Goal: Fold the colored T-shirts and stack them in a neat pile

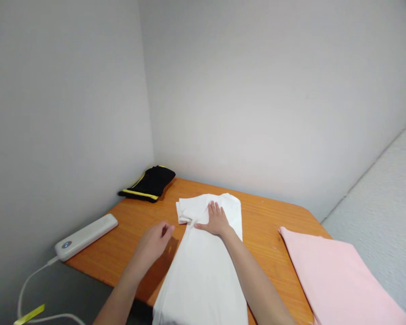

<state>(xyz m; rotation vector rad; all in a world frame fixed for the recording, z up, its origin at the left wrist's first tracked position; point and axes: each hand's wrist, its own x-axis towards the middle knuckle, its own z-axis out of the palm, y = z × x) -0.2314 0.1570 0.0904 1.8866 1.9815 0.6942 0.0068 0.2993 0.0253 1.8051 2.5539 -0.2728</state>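
A white T-shirt (203, 271), folded lengthwise with its sleeve (189, 208) to the left, runs from the middle of the table over the near edge. My right hand (217, 220) lies flat on its upper part, fingers spread. To the left of the shirt, my left hand (157, 239) hovers over the table, apart from the cloth. Its fingers are curled with the thumb near the index finger, and nothing shows in them.
Black folded cloth with yellow trim (152, 183) lies at the back left corner. A white power strip-like device (88, 234) with a cable (27, 282) sits on the left edge. Pink folded cloth (338, 271) covers the right side of the wooden table (267, 243). Walls stand behind and left.
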